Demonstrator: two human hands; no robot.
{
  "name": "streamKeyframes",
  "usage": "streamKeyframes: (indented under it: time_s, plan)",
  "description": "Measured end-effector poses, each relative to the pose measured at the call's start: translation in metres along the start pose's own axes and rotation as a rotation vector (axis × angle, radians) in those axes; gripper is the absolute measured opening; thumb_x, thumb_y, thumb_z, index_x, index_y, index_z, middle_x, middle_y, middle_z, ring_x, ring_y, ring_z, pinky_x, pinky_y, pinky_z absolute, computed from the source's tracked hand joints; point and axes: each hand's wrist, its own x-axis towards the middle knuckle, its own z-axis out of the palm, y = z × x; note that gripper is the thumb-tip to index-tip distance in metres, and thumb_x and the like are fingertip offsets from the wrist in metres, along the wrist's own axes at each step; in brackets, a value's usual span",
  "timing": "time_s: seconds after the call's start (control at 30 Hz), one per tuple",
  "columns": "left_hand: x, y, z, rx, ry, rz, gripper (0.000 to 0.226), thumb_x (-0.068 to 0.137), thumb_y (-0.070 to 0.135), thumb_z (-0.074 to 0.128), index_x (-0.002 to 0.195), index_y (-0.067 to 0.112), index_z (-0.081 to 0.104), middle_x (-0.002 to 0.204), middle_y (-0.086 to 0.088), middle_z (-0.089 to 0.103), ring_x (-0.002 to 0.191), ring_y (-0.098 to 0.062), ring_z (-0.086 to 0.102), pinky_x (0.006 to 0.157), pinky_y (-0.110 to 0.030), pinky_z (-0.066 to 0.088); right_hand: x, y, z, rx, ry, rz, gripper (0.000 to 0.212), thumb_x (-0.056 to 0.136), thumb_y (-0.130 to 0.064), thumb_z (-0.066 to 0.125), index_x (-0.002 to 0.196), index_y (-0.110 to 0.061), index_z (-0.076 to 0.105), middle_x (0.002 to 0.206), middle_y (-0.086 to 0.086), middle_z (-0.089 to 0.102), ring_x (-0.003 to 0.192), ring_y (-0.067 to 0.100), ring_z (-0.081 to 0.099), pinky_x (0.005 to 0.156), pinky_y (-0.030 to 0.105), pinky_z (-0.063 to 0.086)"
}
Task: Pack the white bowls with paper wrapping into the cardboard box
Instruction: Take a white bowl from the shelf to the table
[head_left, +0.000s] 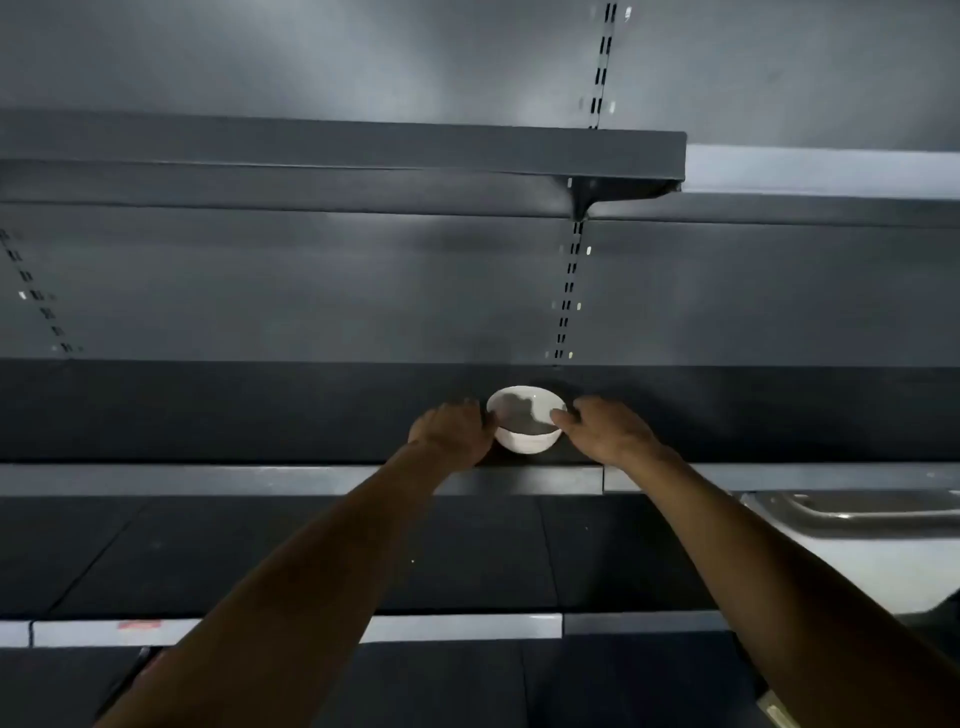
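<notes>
bowl (525, 441), left hand (451, 434), right hand (609, 431); grip unclear

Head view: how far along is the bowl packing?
Done: nothing that shows; no box or paper wrapping is in view. In hand: the left hand and right hand hold one white bowl by its sides at the dark shelf, and it is unwrapped. Left: bring it off the shelf, wrap it, box it. Whether other bowls remain cannot be told.
</notes>
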Motion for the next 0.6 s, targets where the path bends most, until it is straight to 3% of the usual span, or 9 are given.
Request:
streamKeyframes:
  time_s: [0.13, 0.3, 0.4, 0.47, 0.53, 0.6]
  plan:
    - [0.015, 0.013, 0.0, 0.008, -0.026, -0.052, 0.056, 0.1, 0.053, 0.031, 0.128, 0.008, 0.05, 0.128, -0.017, 0.06, 0.116, -0.035, 0.057, 0.094, -0.04, 0.043, 0.025, 0.008, -0.002, 0.041, -0.018, 0.0, 0.041, 0.097, -0.051, 0.04, 0.095, -0.014, 0.058, 0.094, 0.008, 0.064, 0.09, 0.028, 0.062, 0.072, 0.034, 0.045]
    - [0.033, 0.022, 0.006, -0.056, -0.082, -0.159, 0.048, 0.098, 0.044, 0.04, 0.127, 0.008, 0.051, 0.122, -0.017, 0.063, 0.109, -0.034, 0.061, 0.09, -0.039, 0.047, 0.048, 0.011, 0.0, 0.135, -0.098, -0.018, 0.025, 0.093, -0.033, 0.044, 0.089, -0.012, 0.059, 0.081, 0.007, 0.07, 0.073, 0.025, 0.069, 0.076, 0.041, 0.058]
    - [0.037, 0.025, 0.005, -0.205, -0.136, -0.229, 0.03, 0.093, 0.029, 0.046, 0.111, 0.009, 0.058, 0.088, -0.01, 0.073, 0.07, -0.023, 0.069, 0.071, -0.031, 0.055, 0.056, 0.011, 0.005, 0.188, -0.165, -0.007, 0.023, 0.092, -0.021, 0.043, 0.097, -0.006, 0.061, 0.077, 0.007, 0.072, 0.069, 0.023, 0.069, 0.074, 0.039, 0.059]
    - [0.036, 0.028, 0.004, -0.253, -0.171, -0.259, 0.022, 0.09, 0.02, 0.047, 0.104, 0.009, 0.058, 0.069, -0.005, 0.07, 0.049, -0.016, 0.06, 0.056, -0.025, 0.05, 0.059, 0.01, 0.009, 0.216, -0.19, 0.0, 0.024, 0.092, -0.015, 0.041, 0.104, -0.003, 0.058, 0.074, 0.008, 0.073, 0.06, 0.021, 0.064, 0.064, 0.034, 0.054]
    - [0.035, 0.03, 0.003, -0.285, -0.179, -0.277, 0.023, 0.089, 0.015, 0.047, 0.107, 0.006, 0.058, 0.067, -0.005, 0.068, 0.045, -0.016, 0.057, 0.051, -0.023, 0.044, 0.059, 0.007, 0.011, 0.221, -0.199, 0.001, 0.027, 0.091, -0.011, 0.04, 0.108, 0.001, 0.059, 0.072, 0.01, 0.073, 0.053, 0.018, 0.058, 0.058, 0.03, 0.049]
    - [0.033, 0.032, 0.002, -0.287, -0.175, -0.275, 0.026, 0.087, 0.011, 0.05, 0.112, 0.004, 0.057, 0.074, -0.009, 0.07, 0.054, -0.019, 0.061, 0.054, -0.025, 0.044, 0.058, 0.005, 0.01, 0.22, -0.2, -0.005, 0.03, 0.092, -0.009, 0.04, 0.112, 0.003, 0.058, 0.072, 0.011, 0.072, 0.053, 0.017, 0.058, 0.058, 0.028, 0.047]
